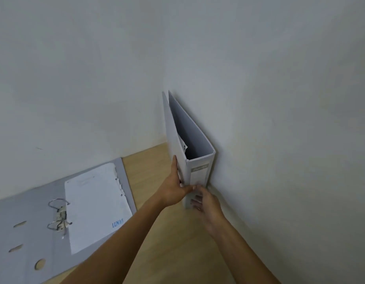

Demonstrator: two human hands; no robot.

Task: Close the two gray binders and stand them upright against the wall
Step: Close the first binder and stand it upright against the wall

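Hands steady upright binder against wall; open binder seemingly clear.

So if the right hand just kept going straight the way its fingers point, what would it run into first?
The right hand already has its fingers on the spine of the upright gray binder, so that is first. Behind the binder is the wall, though depth is hard to judge.

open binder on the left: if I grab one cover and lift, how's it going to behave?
Probably hinges: the open binder lies flat, covers splayed, so the other cover would likely swing. The loose-looking paper stack sits beside the open rings, not on them, so sheets may slide off. Covers look like stiff board, unlikely to flop.
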